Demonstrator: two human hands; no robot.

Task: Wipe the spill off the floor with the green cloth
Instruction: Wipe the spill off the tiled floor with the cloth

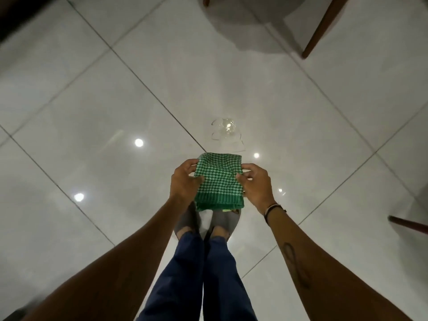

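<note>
Floor [92, 107] tiles look big, white and shiny, with small lights glinting on them. I see brown chair legs [324, 26] at the far edge. My left hand [184, 181] and right hand [256, 184] each pinch a side of the folded green cloth [218, 181], held up over my grey slippers [223, 220]. Just past it lies the small clear spill [227, 133].

Holding green cloth [218, 181] over the floor [92, 112]
Gripping its edges with my left hand [184, 181] and right hand [256, 185]; spill [227, 134] lying just beyond.

The folded woven cloth [218, 181] is green-and-white houndstooth with a solid green border; glossy floor tiles [92, 112] are white; trousers [208, 274] navy.
</note>
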